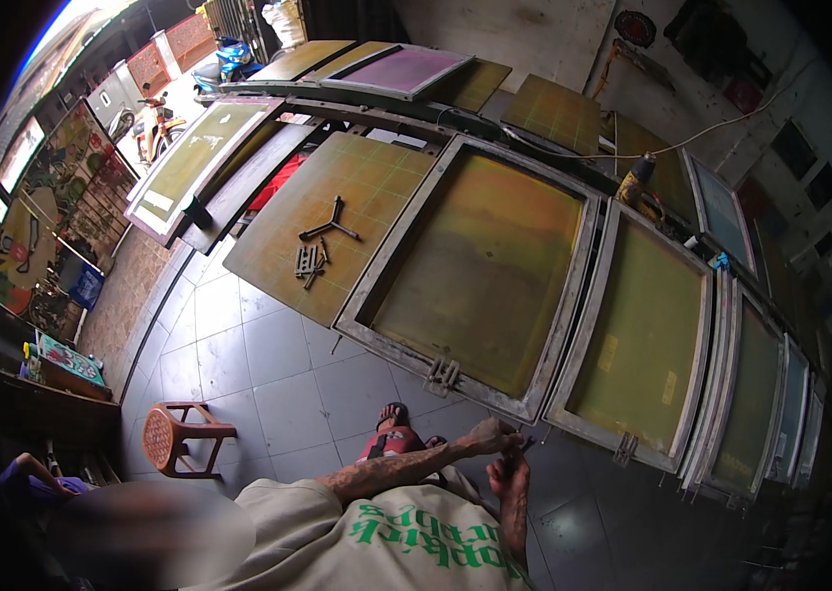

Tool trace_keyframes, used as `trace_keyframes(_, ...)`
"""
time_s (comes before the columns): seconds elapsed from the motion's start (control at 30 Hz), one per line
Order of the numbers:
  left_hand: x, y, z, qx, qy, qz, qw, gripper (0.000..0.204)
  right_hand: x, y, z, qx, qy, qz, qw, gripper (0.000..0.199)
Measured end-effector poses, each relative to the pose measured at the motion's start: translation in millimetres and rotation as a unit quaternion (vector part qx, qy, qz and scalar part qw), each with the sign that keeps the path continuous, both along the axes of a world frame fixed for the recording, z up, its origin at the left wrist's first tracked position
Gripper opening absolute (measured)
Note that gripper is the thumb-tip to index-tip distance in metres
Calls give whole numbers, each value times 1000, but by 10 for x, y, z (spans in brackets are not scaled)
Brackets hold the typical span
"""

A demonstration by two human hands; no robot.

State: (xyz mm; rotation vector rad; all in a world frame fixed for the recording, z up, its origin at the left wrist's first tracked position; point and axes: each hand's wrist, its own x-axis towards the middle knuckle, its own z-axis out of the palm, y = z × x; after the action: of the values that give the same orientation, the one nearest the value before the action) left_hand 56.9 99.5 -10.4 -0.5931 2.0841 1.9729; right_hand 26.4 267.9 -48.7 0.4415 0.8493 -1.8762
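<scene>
My left hand [492, 436] and my right hand [509, 474] meet in front of my body, just off the near corner of a large metal-framed printing screen [480, 266]. Both have their fingers closed around something small and dark that I cannot make out. A metal clamp [443, 375] sits on that screen's near edge, left of my hands. Farther right, another clamp [624, 449] is on the near edge of a second framed screen [638, 340]. On the board [367, 177] to the left lie a three-armed wrench [335, 225] and several loose metal clamp parts [309, 262].
A red-brown plastic stool [180, 437] stands on the tiled floor [283, 404] at left. More screens [753, 394] line the right side. A yellow and black tool [639, 175] rests behind the frames, near a cable [677, 150]. A person's purple sleeve [20, 483] shows at lower left.
</scene>
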Motion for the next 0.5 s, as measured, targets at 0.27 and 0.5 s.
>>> trace_keyframes(0.27, 12, 21, 86, -55, -25, 0, 998, 38, 12, 5, -79, -75, 28, -4, 997, 20)
trace_keyframes(0.5, 8, 65, -235, 52, 68, 5, 996, 39, 4, 83, -236, -40, 26, 7, 999, 22)
